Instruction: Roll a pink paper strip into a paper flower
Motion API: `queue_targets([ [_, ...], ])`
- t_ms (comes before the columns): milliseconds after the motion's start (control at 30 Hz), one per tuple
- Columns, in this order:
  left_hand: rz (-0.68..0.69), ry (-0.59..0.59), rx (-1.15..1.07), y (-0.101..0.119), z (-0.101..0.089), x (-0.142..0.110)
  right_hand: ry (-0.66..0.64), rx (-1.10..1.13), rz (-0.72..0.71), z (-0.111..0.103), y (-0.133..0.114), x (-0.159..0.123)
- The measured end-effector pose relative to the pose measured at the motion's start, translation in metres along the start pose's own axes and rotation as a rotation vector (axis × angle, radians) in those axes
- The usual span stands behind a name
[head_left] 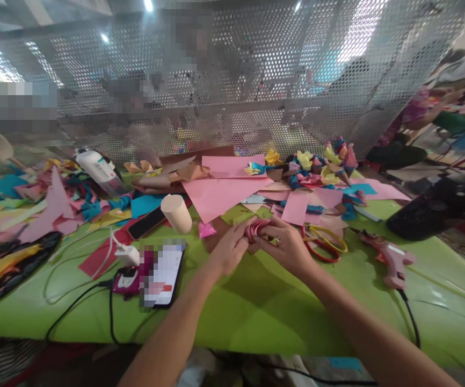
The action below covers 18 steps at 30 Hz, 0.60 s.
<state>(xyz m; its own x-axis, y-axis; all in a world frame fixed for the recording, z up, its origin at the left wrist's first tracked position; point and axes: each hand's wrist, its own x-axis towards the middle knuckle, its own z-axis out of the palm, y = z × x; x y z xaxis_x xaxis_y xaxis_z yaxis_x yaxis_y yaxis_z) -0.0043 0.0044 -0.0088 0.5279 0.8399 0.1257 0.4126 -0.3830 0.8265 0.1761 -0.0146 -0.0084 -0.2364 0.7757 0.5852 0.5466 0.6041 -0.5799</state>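
Between both hands, a little above the green table (256,317), is a rolled strip of pink paper (255,230) wound in several layers. My left hand (232,246) has its fingers closed on the roll's left side. From the right, my right hand (284,242) pinches the same roll between thumb and fingers. Partly hidden behind the hands lie scraps of brown paper. Just left of my left hand sits a small bright pink piece (207,230). Scissors (327,244) with yellow and red handles lie to the right of my right hand.
A pink glue gun (393,263) with its cord lies at right, near a dark bottle (421,209). Leftward are a phone (166,277), a power strip (126,282), a beige cylinder (176,214) and a white bottle (99,171). Paper scraps line the back before a perforated metal screen (264,80).
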Motion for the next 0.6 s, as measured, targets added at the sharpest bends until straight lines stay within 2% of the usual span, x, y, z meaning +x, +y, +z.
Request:
queue_targets([
  [300, 0.008, 0.005, 0.002, -0.0073, 0.0025, 0.0015, 0.036, -0.173, -0.079, 0.004, 0.0018, -0.001],
  [600, -0.005, -0.02, -0.001, -0.0005, 0.0004, 0.0025, 0.038, -0.182, -0.087, 0.0052, 0.0048, -0.002],
])
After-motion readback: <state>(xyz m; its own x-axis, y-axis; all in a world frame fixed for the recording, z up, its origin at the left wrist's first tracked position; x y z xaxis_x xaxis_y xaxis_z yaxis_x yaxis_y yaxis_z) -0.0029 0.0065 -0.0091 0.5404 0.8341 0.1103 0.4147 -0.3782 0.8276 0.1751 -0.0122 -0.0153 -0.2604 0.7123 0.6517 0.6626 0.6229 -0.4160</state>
